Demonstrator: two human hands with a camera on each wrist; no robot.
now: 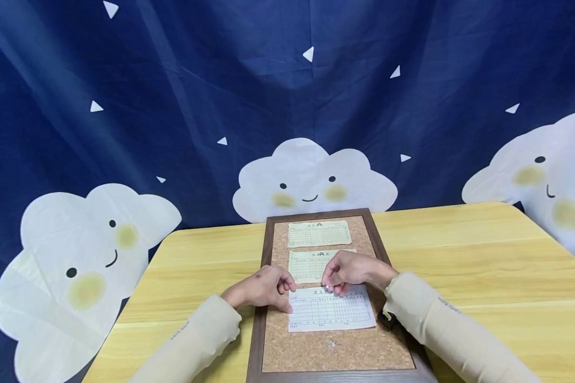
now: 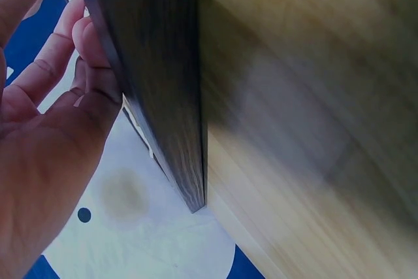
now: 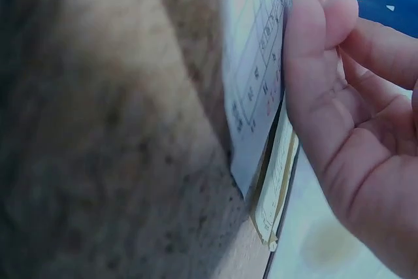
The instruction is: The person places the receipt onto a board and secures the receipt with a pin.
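A white printed form (image 1: 333,314) lies on a cork board (image 1: 287,354) with a dark wooden frame (image 1: 257,340). At the form's left edge, my left hand (image 1: 263,287) presses with spread fingertips and thumb. My right hand (image 1: 352,270) pinches a small shiny push pin (image 1: 327,289) at the form's top middle; the fingers partly hide it. In the right wrist view the form's corner (image 3: 245,168) stands slightly off the cork. Above it are two yellowish forms (image 1: 306,268), (image 1: 311,235), each with a small pin at its top; my right hand partly covers the lower one.
Several small clear pieces, perhaps pins (image 1: 331,346), lie on the cork below the white form. The board rests on a light wooden table (image 1: 484,266). A dark wrist device (image 1: 388,318) sits under the right sleeve. Behind the table hangs a blue cloud-patterned curtain (image 1: 268,80).
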